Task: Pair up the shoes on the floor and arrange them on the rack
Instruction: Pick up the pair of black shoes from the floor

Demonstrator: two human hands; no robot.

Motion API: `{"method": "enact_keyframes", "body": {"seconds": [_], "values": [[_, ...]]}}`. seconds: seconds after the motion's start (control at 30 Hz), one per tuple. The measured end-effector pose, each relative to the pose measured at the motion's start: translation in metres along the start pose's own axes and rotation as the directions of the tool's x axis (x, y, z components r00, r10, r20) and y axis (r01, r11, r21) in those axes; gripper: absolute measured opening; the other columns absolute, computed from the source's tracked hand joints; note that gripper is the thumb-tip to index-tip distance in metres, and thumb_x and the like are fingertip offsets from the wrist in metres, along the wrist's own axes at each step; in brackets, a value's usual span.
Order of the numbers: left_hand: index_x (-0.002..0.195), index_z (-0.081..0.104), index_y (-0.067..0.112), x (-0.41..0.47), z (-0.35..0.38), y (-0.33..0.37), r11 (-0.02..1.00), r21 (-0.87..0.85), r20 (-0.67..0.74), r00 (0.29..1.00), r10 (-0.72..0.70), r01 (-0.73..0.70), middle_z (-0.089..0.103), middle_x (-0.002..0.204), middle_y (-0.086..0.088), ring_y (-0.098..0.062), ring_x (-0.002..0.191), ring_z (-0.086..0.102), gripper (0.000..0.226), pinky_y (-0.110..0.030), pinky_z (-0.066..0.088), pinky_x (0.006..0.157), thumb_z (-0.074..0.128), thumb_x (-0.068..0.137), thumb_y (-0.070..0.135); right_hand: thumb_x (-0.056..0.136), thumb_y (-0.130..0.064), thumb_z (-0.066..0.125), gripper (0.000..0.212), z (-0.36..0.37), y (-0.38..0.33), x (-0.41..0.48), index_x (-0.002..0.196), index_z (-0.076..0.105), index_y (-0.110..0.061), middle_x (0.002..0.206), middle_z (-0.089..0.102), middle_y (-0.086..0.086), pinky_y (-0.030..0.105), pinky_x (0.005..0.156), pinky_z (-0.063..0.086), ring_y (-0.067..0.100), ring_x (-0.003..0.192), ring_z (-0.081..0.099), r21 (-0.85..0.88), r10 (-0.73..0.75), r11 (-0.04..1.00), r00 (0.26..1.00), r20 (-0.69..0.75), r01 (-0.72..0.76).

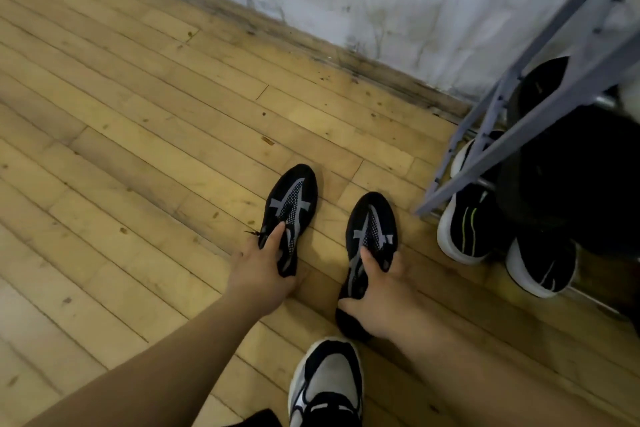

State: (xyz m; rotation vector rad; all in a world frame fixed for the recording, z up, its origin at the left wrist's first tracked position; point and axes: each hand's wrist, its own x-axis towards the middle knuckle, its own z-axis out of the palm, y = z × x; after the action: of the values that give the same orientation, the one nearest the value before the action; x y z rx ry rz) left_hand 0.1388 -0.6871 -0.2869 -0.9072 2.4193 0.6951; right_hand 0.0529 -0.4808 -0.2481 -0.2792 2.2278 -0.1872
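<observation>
Hands apart — left hand [266, 262] pinches left shoe [292, 201] at the collar, right hand [382, 291] grips right shoe [372, 224] likewise. Both look soft, light, floppy — collar hold suits; rack [540, 107] at floor's [138, 114] right edge.

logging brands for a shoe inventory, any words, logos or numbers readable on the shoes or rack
None readable.
Black mesh shoe with grey stripes in the left hand, its twin in the right hand: stripes only.
Black white-soled sneakers by the grey metal rack: lime and white marks, too blurred to read.
</observation>
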Motion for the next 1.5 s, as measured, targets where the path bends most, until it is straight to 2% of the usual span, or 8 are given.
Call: {"method": "enact_keyframes", "body": {"seconds": [0.17,0.33,0.57,0.67,0.87,1.1,1.3,1.5], "values": [[0.162,0.011,0.046,-0.036,-0.004,-0.006,0.954,-0.300,0.010,1.000,0.005,-0.002,0.039,0.141,0.002,-0.020,0.125,0.047,0.107,-0.036,0.048,0.103,0.079,0.079,0.054,0.094,-0.039,0.066,0.102,0.021,-0.015,0.001,0.158,-0.012,-0.049,0.163,-0.027,0.024,0.041,0.105,0.049,0.046,0.147,0.028,0.194,0.035,0.981,0.997,-0.068,-0.021],[0.159,0.028,0.041,-0.088,-0.046,0.002,0.776,-0.630,0.004,0.999,0.044,-0.032,0.067,0.123,0.009,-0.012,0.097,0.073,0.096,-0.028,0.059,0.082,0.084,0.081,0.042,0.084,-0.045,0.066,0.091,-0.041,-0.012,-0.048,0.161,0.018,-0.043,0.167,0.022,0.003,0.040,0.103,0.047,0.031,0.146,0.035,0.262,-0.087,0.961,0.996,-0.005,0.085],[0.155,0.030,0.046,-0.199,-0.152,0.051,0.642,-0.693,-0.246,0.945,0.218,-0.328,0.060,0.117,0.020,-0.010,0.097,0.068,0.077,-0.020,0.052,0.074,0.074,0.093,0.031,0.077,-0.035,0.074,0.080,-0.173,-0.024,-0.229,0.146,0.041,-0.059,0.123,0.059,-0.015,0.015,0.046,0.043,-0.002,0.058,0.059,0.188,-0.355,0.904,0.920,-0.168,0.383],[0.143,0.040,0.060,-0.237,-0.198,0.078,0.587,-0.644,-0.373,0.872,0.318,-0.490,0.065,0.123,0.017,-0.010,0.107,0.069,0.069,-0.032,0.059,0.088,0.078,0.086,0.047,0.079,-0.035,0.074,0.078,-0.214,-0.017,-0.318,0.145,0.039,-0.062,0.122,0.050,-0.021,0.007,0.047,0.035,-0.011,0.054,0.048,0.059,-0.432,0.872,0.821,-0.373,0.486],[0.152,0.031,0.058,-0.307,-0.260,0.167,0.502,-0.472,-0.543,0.687,0.482,-0.725,0.058,0.140,0.016,-0.010,0.126,0.060,0.094,-0.045,0.050,0.109,0.076,0.070,0.069,0.073,-0.034,0.076,0.081,-0.261,0.028,-0.442,0.143,0.045,-0.057,0.129,0.048,-0.032,0.010,0.086,0.038,-0.003,0.114,0.052,-0.115,-0.438,0.840,0.536,-0.722,0.531],[0.151,0.032,0.056,-0.350,-0.278,0.297,0.492,-0.324,-0.569,0.582,0.580,-0.808,0.056,0.136,0.008,-0.016,0.118,0.064,0.096,-0.043,0.054,0.103,0.072,0.065,0.071,0.074,-0.018,0.076,0.073,-0.276,0.109,-0.446,0.138,0.056,-0.047,0.125,0.056,-0.028,0.004,0.081,0.038,-0.015,0.105,0.055,0.087,-0.137,0.762,0.291,-0.947,0.641],[0.152,0.032,0.055,-0.343,-0.256,0.388,0.590,-0.152,-0.580,0.555,0.596,-0.793,0.048,0.142,0.002,-0.025,0.129,0.053,0.086,-0.046,0.050,0.108,0.066,0.073,0.067,0.079,-0.026,0.074,0.068,-0.301,0.164,-0.416,0.142,0.053,-0.042,0.131,0.059,-0.013,0.040,0.102,0.051,0.014,0.118,0.059,0.313,0.175,0.708,0.271,-0.946,0.634],[0.155,0.032,0.041,-0.301,-0.205,0.424,0.748,0.127,-0.537,0.588,0.604,-0.652,0.046,0.147,-0.005,-0.036,0.136,0.038,0.074,-0.049,0.045,0.107,0.059,0.089,0.061,0.077,-0.035,0.070,0.065,-0.312,0.180,-0.364,0.140,0.054,-0.037,0.131,0.058,-0.007,0.040,0.098,0.053,0.017,0.113,0.060,0.348,0.192,0.797,0.339,-0.921,0.494]]}}
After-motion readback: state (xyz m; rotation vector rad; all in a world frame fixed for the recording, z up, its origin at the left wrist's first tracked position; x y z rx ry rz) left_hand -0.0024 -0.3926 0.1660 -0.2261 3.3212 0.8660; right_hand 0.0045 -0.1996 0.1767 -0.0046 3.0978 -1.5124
